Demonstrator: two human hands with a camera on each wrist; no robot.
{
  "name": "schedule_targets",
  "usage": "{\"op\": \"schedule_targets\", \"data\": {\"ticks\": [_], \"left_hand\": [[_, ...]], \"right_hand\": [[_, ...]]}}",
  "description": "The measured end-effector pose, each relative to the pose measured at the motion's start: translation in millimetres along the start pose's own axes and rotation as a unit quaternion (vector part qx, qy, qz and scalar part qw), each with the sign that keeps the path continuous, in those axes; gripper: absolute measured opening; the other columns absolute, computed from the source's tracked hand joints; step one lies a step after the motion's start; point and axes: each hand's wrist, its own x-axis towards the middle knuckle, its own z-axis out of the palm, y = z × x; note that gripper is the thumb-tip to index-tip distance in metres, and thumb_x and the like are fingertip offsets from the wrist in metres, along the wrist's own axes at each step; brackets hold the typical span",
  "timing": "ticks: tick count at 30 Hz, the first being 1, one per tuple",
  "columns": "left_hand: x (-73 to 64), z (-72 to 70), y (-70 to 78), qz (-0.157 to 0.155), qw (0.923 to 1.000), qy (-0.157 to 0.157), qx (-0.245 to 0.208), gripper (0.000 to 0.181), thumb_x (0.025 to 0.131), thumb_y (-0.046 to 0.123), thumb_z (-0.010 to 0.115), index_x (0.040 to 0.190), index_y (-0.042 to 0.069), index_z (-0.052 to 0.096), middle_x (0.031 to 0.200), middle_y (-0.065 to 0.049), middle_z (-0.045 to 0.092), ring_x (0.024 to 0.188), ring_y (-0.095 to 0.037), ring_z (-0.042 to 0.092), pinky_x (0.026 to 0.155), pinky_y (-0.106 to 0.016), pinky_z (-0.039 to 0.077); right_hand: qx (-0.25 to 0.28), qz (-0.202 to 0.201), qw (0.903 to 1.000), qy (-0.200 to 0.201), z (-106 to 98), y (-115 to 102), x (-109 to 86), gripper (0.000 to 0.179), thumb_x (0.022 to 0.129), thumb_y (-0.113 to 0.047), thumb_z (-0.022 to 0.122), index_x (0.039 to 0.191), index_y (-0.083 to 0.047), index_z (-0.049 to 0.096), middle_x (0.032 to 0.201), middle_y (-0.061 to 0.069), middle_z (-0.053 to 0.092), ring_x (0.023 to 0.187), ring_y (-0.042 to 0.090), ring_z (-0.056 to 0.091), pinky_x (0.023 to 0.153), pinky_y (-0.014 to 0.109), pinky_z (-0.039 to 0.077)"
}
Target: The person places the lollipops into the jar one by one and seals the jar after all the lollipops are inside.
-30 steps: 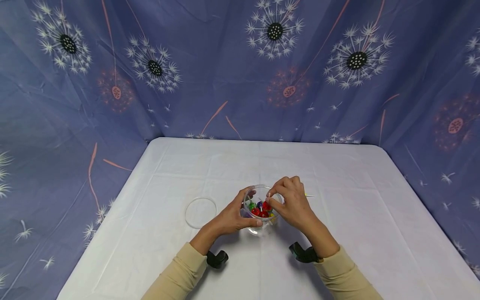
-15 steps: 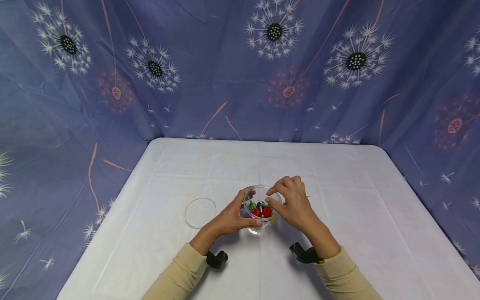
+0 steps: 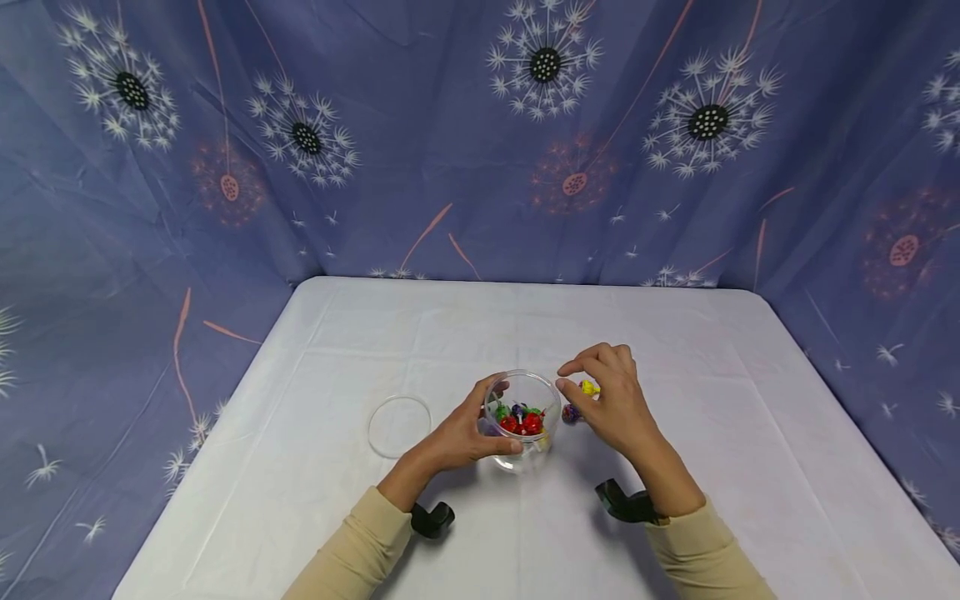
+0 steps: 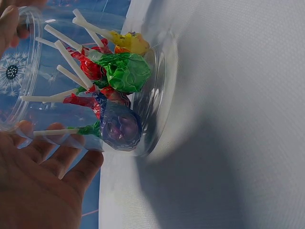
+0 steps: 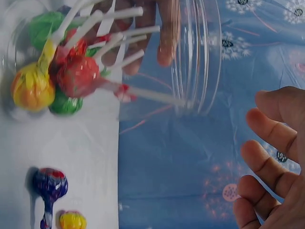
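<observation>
A clear plastic jar (image 3: 517, 463) stands tilted on the white table, with my left hand (image 3: 459, 439) gripping it around the side. Inside lie several wrapped lollipops, among them a green lollipop (image 4: 127, 72), a purple lollipop (image 4: 121, 128), a red lollipop (image 5: 78, 76) and a yellow lollipop (image 5: 32, 89), most sticks towards the mouth. My right hand (image 3: 611, 400) hovers just right of the jar's mouth, fingers loosely bent and holding nothing. Below it, a dark purple lollipop (image 5: 50, 183) and another yellow lollipop (image 5: 72, 220) lie on the table, partly hidden in the head view.
Left of the jar, a round clear lid or ring with a whitish rim (image 3: 369, 430) lies flat on the white-covered table (image 3: 420, 333). A blue curtain (image 3: 420, 150) with dandelion prints hangs behind the table and along both sides.
A red lollipop has dropped from my right fingers into the jar. My right hand has drawn back to the right, uncovering the purple and yellow lollipops. My left hand keeps its grip.
</observation>
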Motion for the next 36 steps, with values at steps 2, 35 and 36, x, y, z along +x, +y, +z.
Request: {"op": "schedule_targets", "data": {"ticks": [2,35,36], "left_hand": [[0.1,0.3,0.1,-0.004,1.0000,0.001,0.003,0.095,0.074,0.042,0.079,0.146,0.033,0.018,0.152,0.001,0.033,0.139,-0.024,0.035,0.114,-0.049,0.029],[-0.5,0.3,-0.7,-0.002,0.9999,0.001,0.010,0.094,0.074,0.041,0.079,0.146,0.034,0.018,0.152,0.001,0.032,0.140,-0.020,0.033,0.114,-0.048,0.028],[-0.5,0.2,-0.7,-0.001,0.9999,0.001,0.010,0.094,0.074,0.041,0.079,0.146,0.034,0.019,0.152,0.000,0.032,0.140,-0.021,0.033,0.114,-0.049,0.028]], "right_hand": [[-0.002,0.002,1.0000,0.007,-2,4,-0.8,0.011,0.076,-0.009,0.077,0.086,-0.010,0.071,0.090,0.001,0.057,0.094,0.019,0.040,0.078,0.036,0.033],[-0.033,0.184,0.9763,-0.109,4,87,-38.3,0.015,0.082,-0.018,0.072,0.094,-0.009,0.070,0.094,0.012,0.061,0.095,0.028,0.042,0.079,0.039,0.029],[-0.035,0.185,0.9755,-0.114,5,89,-39.3,0.014,0.082,-0.018,0.072,0.093,-0.009,0.071,0.094,0.012,0.061,0.094,0.028,0.043,0.079,0.039,0.030]]}}
